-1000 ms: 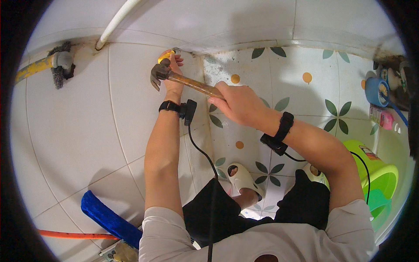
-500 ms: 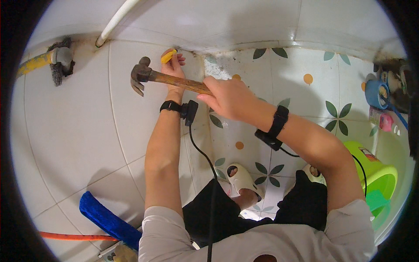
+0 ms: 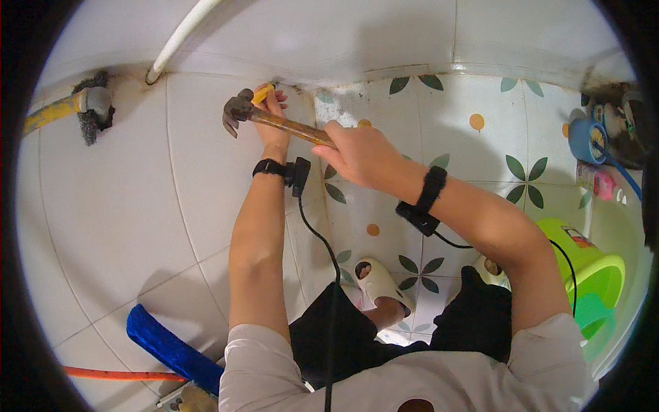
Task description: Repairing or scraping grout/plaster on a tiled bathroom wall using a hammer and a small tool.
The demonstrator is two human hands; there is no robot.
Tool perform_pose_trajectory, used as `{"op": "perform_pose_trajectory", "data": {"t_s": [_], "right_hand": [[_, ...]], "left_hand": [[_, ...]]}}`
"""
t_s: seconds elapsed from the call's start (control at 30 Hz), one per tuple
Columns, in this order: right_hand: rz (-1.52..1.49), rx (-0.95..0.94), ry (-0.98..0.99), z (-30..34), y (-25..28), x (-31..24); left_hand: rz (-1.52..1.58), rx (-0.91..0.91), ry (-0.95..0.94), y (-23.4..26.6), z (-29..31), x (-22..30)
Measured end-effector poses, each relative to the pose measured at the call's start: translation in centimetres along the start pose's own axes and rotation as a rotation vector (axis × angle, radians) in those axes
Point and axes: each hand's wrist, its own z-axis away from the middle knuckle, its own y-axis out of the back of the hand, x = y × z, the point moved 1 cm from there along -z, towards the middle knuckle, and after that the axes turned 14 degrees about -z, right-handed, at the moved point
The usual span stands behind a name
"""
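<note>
My right hand [image 3: 360, 152] is wrapped round the wooden handle of a claw hammer [image 3: 292, 128]. The hammer's dark, worn metal head lies right beside a short yellow handle [image 3: 262, 94]; whether they touch, I cannot tell. That yellow handle is in the closed fingers of my left hand [image 3: 274, 113], near the corner where the white tiles meet the patterned floor. Its far end is hidden, so the kind of tool does not show. Each wrist wears a black strap with a small cabled box.
A white pipe [image 3: 180, 41] and a yellow pipe with a grey fitting [image 3: 96, 103] are at the upper left. Lower left are a blue fuzzy roll [image 3: 171, 347] and an orange hose [image 3: 123, 374]. Rightward stand a lime-green bucket [image 3: 604, 275] and a blue brush holder [image 3: 587, 141].
The hammer head has moved to the right and slightly upward, close to the yellow handle. My left hand stays nearly in place, and the view has shifted slightly.
</note>
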Motion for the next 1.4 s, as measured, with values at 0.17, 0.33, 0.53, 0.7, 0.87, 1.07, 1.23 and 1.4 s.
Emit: {"op": "perform_pose_trajectory", "data": {"t_s": [0.17, 0.33, 0.53, 0.7, 0.87, 1.07, 1.23, 1.4], "right_hand": [[0.116, -0.091, -0.073, 2.2, 2.0, 2.1], [0.116, -0.102, -0.273, 5.8, 4.0, 6.3], [0.092, -0.093, -0.308, 7.3, 3.6, 6.5], [0.036, -0.065, -0.308, 7.6, 3.3, 6.4], [0.003, -0.057, -0.33, 7.8, 3.2, 6.2], [0.01, -0.045, -0.281, 7.7, 3.2, 5.9], [-0.102, 0.018, -0.21, 4.8, 3.5, 4.3], [-0.151, 0.012, -0.084, -0.9, 2.8, -0.2]], "left_hand": [[-0.061, -0.097, -0.066, -0.2, 2.7, -2.1], [-0.151, -0.114, 0.06, -0.6, 4.1, 0.2], [-0.064, 0.068, -0.047, 0.2, 2.2, 0.8], [0.018, 0.157, 0.054, 1.0, 0.5, 2.0], [-0.087, 0.151, 0.053, 1.3, -0.4, 2.6], [-0.344, -0.082, 0.008, 2.5, -1.7, 3.3], [-0.403, -0.172, 0.016, 2.5, -3.4, 4.0], [-0.598, -0.18, -0.15, 3.8, -3.7, 2.6]]}}
